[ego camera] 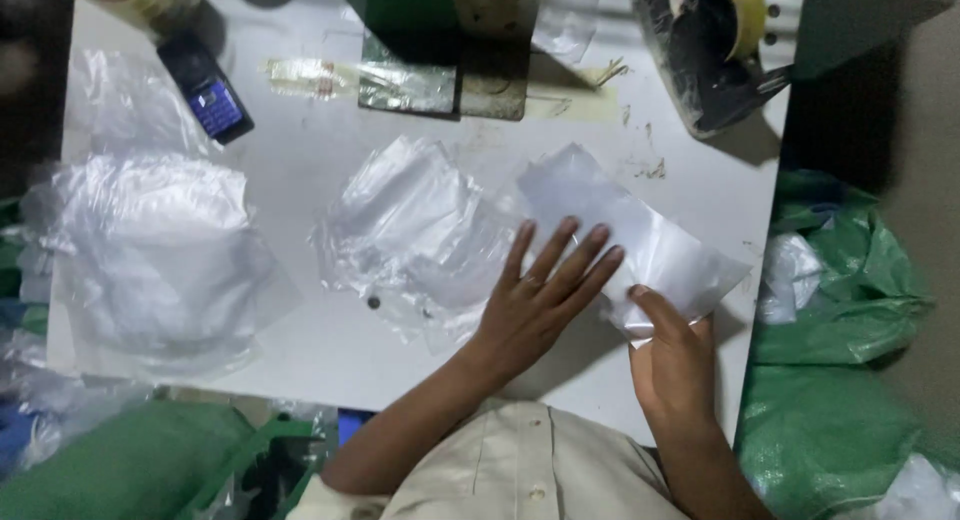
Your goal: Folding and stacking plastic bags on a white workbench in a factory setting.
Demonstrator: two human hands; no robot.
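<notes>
A clear plastic bag with a white item inside lies on the white table at centre right. My left hand lies flat on its near left part, fingers spread and pointing away. My right hand pinches the bag's near corner between thumb and fingers. Just left of the bag is a loose pile of clear plastic bags.
A bigger stack of clear bags covers the table's left side. A dark phone lies at the far left, a tape dispenser at the far right, a green machine base in the far middle. Green sacks stand right of the table.
</notes>
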